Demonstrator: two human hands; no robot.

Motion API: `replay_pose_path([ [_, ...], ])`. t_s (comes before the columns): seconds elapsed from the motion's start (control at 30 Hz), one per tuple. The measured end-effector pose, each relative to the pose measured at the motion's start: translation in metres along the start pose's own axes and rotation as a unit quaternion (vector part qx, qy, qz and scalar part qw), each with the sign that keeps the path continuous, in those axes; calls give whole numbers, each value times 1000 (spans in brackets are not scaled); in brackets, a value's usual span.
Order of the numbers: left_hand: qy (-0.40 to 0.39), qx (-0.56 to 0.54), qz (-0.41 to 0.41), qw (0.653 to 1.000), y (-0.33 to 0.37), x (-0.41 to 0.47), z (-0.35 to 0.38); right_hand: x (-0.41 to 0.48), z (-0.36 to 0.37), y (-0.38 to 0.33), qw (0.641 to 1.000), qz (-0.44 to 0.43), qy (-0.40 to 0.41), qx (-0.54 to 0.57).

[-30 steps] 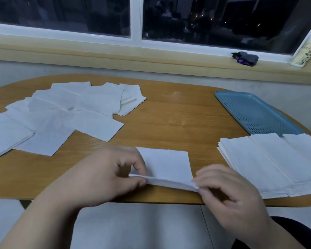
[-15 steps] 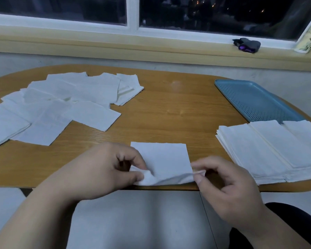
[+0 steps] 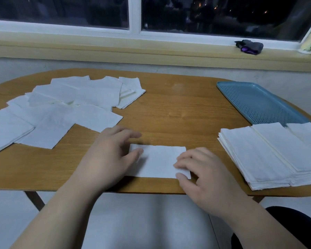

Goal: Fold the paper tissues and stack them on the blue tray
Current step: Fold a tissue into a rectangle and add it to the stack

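Head view.

White paper: one folded tissue point(image 3: 158, 160) lies flat on the bench point(image 3: 178, 108), close to its near edge, between the two hands. It forms a wide rectangle. Its near right corner is lifted slightly.

To the right sits a thick stack of folded tissues point(image 3: 269, 155), laid in side-by-side piles. Its far edge covers the near end of the blue tray point(image 3: 255, 103). How much of the stack rests on the tray cannot be told. The tray has a perforated floor and a raised rim, and its far part is bare.

At far left, loose unfolded tissues point(image 3: 61, 108) lie overlapped in a spread, well apart from the tray.

Bench: wood grain, rounded outline. Behind it run a pale wall, a yellowish window sill point(image 3: 151, 51) and a dark window. A small dark object with a purple patch point(image 3: 250, 46) lies on the sill at right.

Left hand point(image 3: 111, 155): released, fingers extended and spread, thumb touching the tissue's left end. It is somewhat blurred.

Right hand point(image 3: 203, 175): bent fingers rest on the tissue's right end, thumb at the raised corner. Whether it pinches or only presses, I cannot tell.
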State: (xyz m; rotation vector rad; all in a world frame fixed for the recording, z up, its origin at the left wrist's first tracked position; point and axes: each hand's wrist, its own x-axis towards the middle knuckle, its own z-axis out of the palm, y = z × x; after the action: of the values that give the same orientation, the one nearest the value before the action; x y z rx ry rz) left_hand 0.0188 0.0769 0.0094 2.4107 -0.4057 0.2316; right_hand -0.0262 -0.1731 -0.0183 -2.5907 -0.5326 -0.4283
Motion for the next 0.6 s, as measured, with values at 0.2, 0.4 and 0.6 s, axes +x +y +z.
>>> replay_pose_path([
  [0.2,-127,-26,85,988,3,-12,-10,-11,-4,0,998,-11,-49,-35],
  [0.4,-203,-26,106,973,2,-20,-13,-23,-8,-5,996,-51,-37,-57],
  [0.6,-202,-88,102,970,9,-20,-11,-20,-18,-18,982,107,51,146],
])
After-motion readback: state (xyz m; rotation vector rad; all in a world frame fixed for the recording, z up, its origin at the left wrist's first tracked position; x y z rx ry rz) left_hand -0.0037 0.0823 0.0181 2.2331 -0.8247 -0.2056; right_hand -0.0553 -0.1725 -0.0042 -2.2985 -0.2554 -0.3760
